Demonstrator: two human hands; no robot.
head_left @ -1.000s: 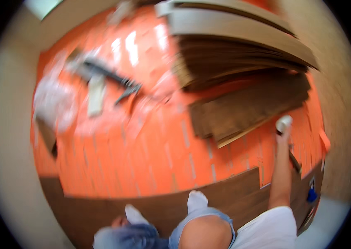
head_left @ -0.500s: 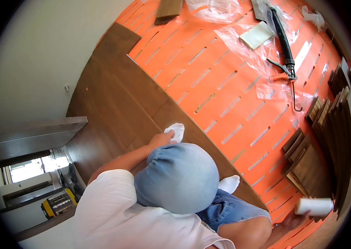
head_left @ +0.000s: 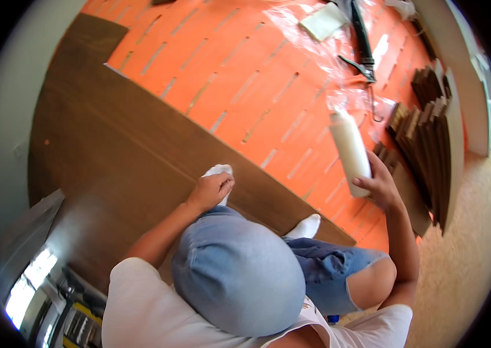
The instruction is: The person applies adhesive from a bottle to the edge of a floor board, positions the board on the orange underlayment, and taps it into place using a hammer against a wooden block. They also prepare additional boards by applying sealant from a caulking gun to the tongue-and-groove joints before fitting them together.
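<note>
My right hand (head_left: 380, 181) is wrapped round the lower end of a white squeeze bottle (head_left: 350, 148), its nozzle end tilted up and away from me, above the orange slotted underlay (head_left: 257, 87). My left hand (head_left: 213, 190) rests at my white-socked left foot (head_left: 218, 170), its fingers curled in; whether anything is between them is hidden. Beneath that foot lie brown wood floor planks (head_left: 106, 127), whose straight edge borders the underlay. Beyond the bottle, a black caulking gun (head_left: 361, 43) lies on clear plastic film.
Short brown plank pieces (head_left: 425, 145) are stacked at the right, beside a pale upright panel (head_left: 457, 133). A whitish flat packet (head_left: 323, 22) lies on the film. A pale wall (head_left: 2, 116) bounds the far left. A yellow-and-black object (head_left: 82, 325) stands at the lower left.
My right hand has brought the bottle from the lower right up and inward over the underlay, turning it from lying sideways to nozzle-up. My left hand stays by the foot. The view has shifted.
</note>
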